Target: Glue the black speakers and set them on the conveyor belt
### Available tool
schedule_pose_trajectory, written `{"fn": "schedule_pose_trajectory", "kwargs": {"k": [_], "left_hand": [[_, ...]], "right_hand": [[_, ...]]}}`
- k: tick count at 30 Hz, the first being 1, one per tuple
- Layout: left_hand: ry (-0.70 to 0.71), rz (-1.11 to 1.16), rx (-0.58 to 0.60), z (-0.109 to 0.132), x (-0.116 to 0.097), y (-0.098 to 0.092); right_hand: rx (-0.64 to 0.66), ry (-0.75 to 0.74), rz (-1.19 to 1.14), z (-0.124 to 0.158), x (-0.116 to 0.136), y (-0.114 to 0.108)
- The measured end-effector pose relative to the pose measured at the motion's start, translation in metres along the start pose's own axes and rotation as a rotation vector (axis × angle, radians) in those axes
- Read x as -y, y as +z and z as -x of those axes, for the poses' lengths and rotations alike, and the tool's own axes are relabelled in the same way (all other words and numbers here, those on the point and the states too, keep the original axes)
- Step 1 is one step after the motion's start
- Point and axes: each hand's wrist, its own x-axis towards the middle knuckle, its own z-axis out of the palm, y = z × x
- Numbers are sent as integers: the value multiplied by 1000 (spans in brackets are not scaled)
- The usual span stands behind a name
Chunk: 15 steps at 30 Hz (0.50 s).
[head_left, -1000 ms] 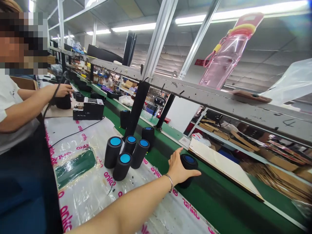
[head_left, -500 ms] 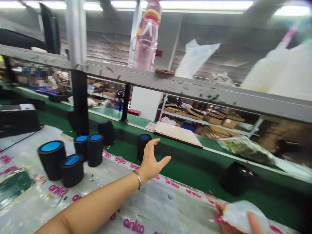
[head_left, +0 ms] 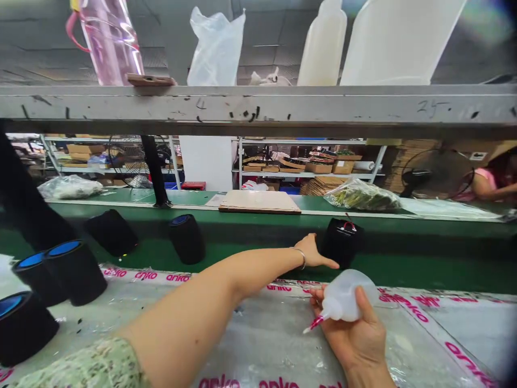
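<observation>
A squeeze bottle is held while a black speaker is reached for on the belt.

Nearest, the squeeze bottle (head_left: 343,296) is gripped in the right hand (head_left: 355,334), nozzle pointing left. Beyond it, the left hand (head_left: 313,253) is stretched out, fingers loose and open, fingertips just beside the black speaker (head_left: 342,242) on the green belt (head_left: 404,264). The pick-up step appears in hand; closing the fingers around the speaker is judged necessary next.

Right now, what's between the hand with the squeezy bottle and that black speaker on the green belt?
In the head view, the left hand reaches in between the right hand and the black speaker.
</observation>
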Motion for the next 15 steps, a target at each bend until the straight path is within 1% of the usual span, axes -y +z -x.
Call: {"fn": "schedule_pose_trajectory", "kwargs": {"k": [2,4,5,7,9,11,13,15], "left_hand": [[-27,38,8,-20,-10,16],[-55,70,-7,-31,-16,29],[-75,78,-23,-32,-18,33],[-118,80,-62,-27,-20,37],[-148,76,-93,-12,-20,35],[-156,79,-97,12,-16,25],[-164,91,-79,42,-9,7],[-184,110,-48,77,0,-20]], "right_hand": [[-1,-6,-4,-1,1,-2],[18,-41,11,-4,1,-8],[29,-68,21,-5,2,-14],[41,-129,39,-7,4,-25],[44,-175,50,-9,6,-36],[48,-192,57,-11,7,-42],[56,-181,61,-12,6,-41],[70,-149,65,-13,3,-37]]}}
